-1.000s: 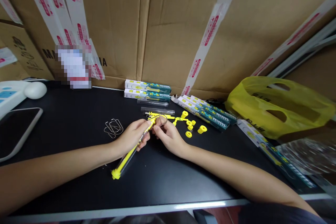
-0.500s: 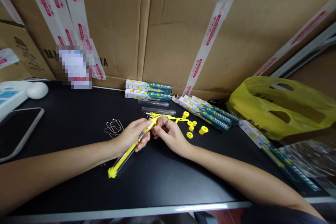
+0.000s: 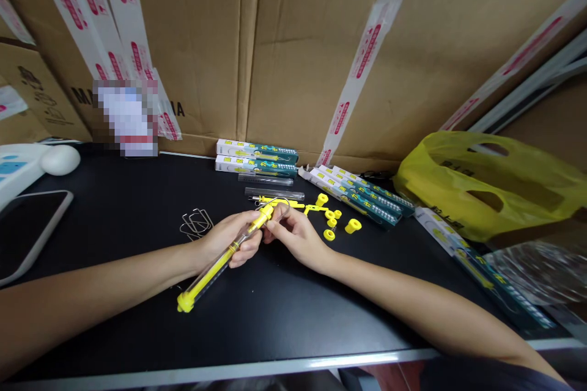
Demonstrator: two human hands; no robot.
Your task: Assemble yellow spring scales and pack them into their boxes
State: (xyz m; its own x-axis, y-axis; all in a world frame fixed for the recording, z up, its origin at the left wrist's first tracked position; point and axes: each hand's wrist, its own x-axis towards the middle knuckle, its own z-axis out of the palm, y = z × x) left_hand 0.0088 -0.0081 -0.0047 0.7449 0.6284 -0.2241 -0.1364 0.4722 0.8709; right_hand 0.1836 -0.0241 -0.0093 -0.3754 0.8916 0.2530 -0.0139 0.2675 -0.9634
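Clear tube with yellow insert point(image 3: 220, 263), held low over the black table point(image 3: 137, 208), centre of view. Long axis diagonal: yellow cap end down-left toward the near table edge, top end up-right between both hands. Slim, rigid, glossy plastic; yellow strip visible through the transparent wall.

Left hand point(image 3: 232, 238) clenched round the upper part of the tube, fingers point(image 3: 245, 252) wrapped beneath, thumb on top. Lower half of the tube pokes free below that hand, not touching the table as far as can be told.

Right hand point(image 3: 293, 235) just beside the top end, fingers pinched on a thin wire ring point(image 3: 280, 208) at the yellow tip. Ring small, metallic, looped; exact join with the tip too fine to tell. Left hand carries the body, right hand is the nearer one to the tip end.

Beyond the hands: loose yellow plastic caps point(image 3: 342, 226), short and cylindrical, scattered on the table; two more clear tubes point(image 3: 266, 180) lying crosswise. Bent wire hooks point(image 3: 197, 223) in a small heap to the left. Flat green-and-white printed boxes point(image 3: 257, 157) stacked near the back, more fanned out at right. Crumpled yellow plastic bag point(image 3: 486, 189) far right. Taped cardboard cartons point(image 3: 298, 43) as backdrop.
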